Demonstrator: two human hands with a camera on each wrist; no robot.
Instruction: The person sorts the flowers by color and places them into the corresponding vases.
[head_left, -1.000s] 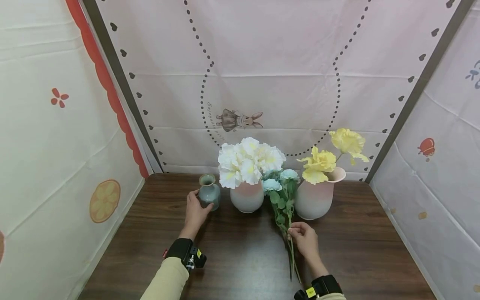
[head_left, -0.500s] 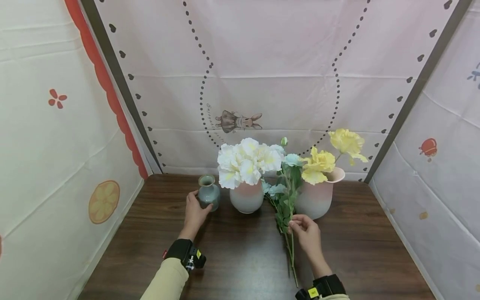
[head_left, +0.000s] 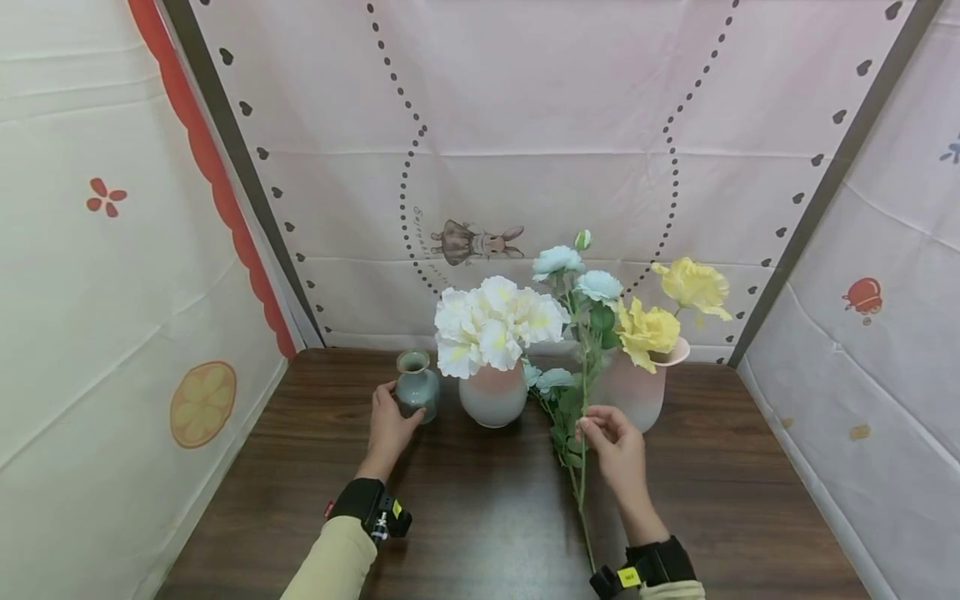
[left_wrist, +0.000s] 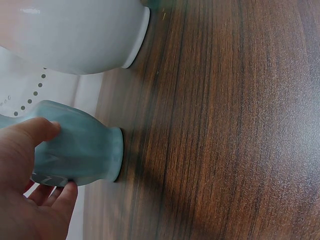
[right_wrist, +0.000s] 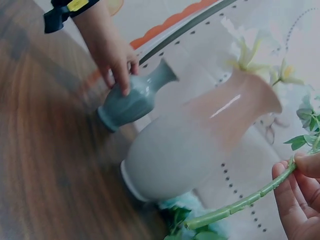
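Note:
My left hand [head_left: 392, 429] grips the body of a small blue-green vase [head_left: 417, 385], which stands upright on the table. In the left wrist view, thumb and fingers lie on opposite sides of that vase [left_wrist: 82, 145]. My right hand [head_left: 617, 442] pinches the green stem of a light blue artificial flower [head_left: 598, 285], its blooms and bud raised above the vase rims. The stem's bare lower end [right_wrist: 210, 218] shows in the right wrist view. A second light blue flower spray [head_left: 555, 379] lies on the table behind the raised stem.
A pink-and-white vase [head_left: 493, 398] full of white flowers [head_left: 498, 325] stands between my hands. Just beyond my right hand is another pink-and-white vase [head_left: 637, 387], holding yellow flowers [head_left: 648, 333]. Printed cloth walls [head_left: 555, 192] enclose the wooden table [head_left: 480, 517].
My right hand has lifted one blue flower up and away from the spray beside it, rising slightly toward the back. My left hand has stayed on the small vase.

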